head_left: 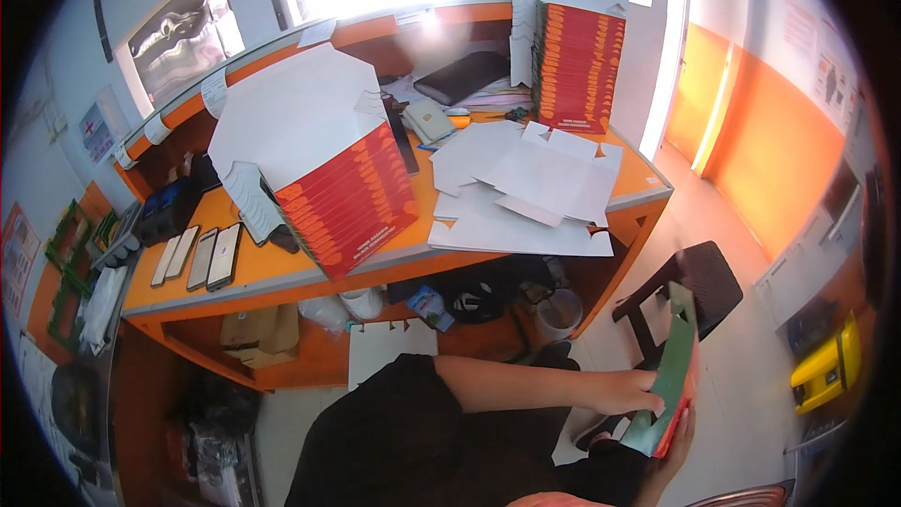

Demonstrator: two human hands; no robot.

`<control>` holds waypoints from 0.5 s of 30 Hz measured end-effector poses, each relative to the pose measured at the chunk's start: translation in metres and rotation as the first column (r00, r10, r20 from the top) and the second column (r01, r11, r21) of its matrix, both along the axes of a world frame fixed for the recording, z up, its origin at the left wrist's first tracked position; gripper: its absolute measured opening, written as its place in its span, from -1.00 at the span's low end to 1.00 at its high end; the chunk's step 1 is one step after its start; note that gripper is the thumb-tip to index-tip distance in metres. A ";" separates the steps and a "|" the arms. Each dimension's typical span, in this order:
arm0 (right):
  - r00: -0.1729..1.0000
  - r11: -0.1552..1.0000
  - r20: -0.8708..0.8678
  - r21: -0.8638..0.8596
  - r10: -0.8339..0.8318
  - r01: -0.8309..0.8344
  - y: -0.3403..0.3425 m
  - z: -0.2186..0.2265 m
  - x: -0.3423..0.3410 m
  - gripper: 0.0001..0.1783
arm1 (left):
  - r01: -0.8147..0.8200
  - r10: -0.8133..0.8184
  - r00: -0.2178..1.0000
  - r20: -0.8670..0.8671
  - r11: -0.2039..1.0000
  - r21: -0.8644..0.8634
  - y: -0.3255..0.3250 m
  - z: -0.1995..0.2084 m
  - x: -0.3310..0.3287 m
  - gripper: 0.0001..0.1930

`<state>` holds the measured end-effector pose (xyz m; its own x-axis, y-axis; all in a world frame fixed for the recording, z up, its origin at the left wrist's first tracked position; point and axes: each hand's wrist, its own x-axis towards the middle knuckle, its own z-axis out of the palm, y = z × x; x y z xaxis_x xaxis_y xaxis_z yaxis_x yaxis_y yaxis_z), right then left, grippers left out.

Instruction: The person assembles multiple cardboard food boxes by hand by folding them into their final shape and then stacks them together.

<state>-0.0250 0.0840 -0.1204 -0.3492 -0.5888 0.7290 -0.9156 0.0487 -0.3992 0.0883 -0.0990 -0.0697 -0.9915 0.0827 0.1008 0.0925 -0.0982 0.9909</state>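
Off to my right, beyond the table's end, I hold a partly folded carton (pixel 672 366) tilted up. Its inner side looks greyish green in the shade, and its outer side is red. My left hand (pixel 627 394) reaches across my body, with its fingers closed on the inner side. Wrapped round the lower red side is my right hand (pixel 678 439), its fingertips showing along the edge. A tall stack of red and white flat cartons (pixel 347 188) stands on the orange table (pixel 375 268). Loose white carton blanks (pixel 535 178) lie overlapping to the right of that stack.
Another red carton stack (pixel 574 66) rises at the table's back right. Several phones (pixel 223 256) lie at its left end. A dark stool (pixel 704 286) stands by my hands. Under the table are a cardboard box (pixel 258 333) and a bucket (pixel 560 312). A yellow case (pixel 826 366) sits far right.
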 end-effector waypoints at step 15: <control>0.946 0.952 0.219 0.140 0.239 -0.273 0.004 -0.005 0.024 -0.12 | -0.113 0.033 0.984 0.172 0.870 0.479 -0.018 0.011 0.033 -0.59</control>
